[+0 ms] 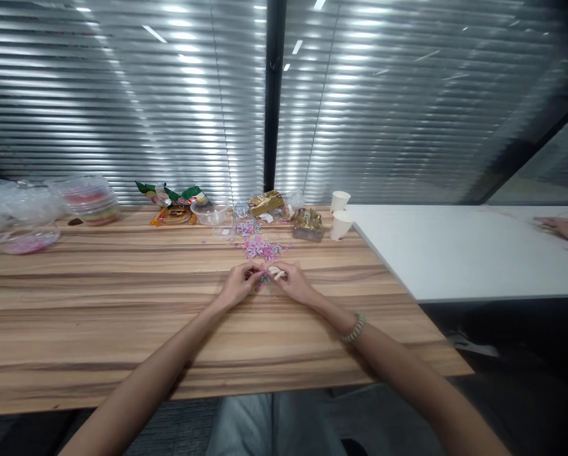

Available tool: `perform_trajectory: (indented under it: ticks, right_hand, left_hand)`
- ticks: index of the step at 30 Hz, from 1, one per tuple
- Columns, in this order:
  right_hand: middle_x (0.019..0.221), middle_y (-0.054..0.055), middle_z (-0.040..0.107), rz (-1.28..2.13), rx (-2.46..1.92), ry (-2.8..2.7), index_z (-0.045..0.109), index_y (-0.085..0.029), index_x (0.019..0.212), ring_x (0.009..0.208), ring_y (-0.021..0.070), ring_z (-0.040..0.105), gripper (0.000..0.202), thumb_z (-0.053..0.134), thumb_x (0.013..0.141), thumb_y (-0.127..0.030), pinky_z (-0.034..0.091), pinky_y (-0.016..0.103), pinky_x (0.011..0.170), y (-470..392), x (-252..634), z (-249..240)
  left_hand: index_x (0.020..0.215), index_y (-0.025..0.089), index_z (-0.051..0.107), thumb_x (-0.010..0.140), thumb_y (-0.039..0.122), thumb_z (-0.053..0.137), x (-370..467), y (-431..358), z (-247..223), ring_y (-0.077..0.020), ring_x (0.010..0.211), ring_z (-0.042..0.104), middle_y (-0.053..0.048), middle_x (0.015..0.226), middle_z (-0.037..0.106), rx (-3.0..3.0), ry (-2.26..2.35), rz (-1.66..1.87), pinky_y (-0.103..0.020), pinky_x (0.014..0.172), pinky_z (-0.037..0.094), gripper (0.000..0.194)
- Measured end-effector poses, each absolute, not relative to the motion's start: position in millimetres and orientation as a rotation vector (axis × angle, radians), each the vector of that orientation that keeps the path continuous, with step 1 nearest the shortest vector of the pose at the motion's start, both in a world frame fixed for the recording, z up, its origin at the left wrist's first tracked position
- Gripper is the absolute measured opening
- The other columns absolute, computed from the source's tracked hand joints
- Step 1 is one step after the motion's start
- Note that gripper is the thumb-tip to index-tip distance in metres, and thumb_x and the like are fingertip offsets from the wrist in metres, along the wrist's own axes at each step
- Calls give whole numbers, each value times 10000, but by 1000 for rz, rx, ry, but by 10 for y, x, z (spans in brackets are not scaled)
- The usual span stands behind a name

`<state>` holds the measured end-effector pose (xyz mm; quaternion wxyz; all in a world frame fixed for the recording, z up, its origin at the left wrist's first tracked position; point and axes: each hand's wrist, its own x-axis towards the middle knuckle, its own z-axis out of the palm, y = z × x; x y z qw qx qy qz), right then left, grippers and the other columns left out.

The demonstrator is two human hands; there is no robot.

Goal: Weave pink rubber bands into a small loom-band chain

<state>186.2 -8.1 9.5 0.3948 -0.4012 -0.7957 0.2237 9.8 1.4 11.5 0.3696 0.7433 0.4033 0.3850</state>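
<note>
At the middle of the wooden table (98, 342), both hands meet over a scatter of small pink, purple and teal pieces. My left hand (237, 285) is closed in a pinch, its fingertips at the near end of the scatter; whatever it pinches is too small to name. Opposite it, my right hand (297, 285) has its fingers closed around a small cream-white thing (277, 272) whose kind I cannot tell. A larger loose pile of the coloured pieces (261, 248) lies just beyond my fingertips, trailing toward the back.
Behind the pile stand a clear plastic bowl (210, 213), gold wrappers (307, 225) and two paper cups (342, 225). Green snack packets (182, 195) lie back left, near stacked plastic tubs (87, 199). A white table (454, 253) adjoins at right, with another person's hand (563, 228).
</note>
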Motion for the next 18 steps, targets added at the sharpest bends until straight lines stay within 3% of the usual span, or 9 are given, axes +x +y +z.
perform_trajectory:
  ticks: [18]
  right_hand:
    - [913,36,637,557,-988,-2045,620,-160,923,819,157,563,345,431,691,12,411,254,779,-59,1867,56]
  left_hand:
    - [759,129,625,790,297,489,105,12,115,-136,623,546,-31,690,628,1920,1053,939,-225,599,405,218]
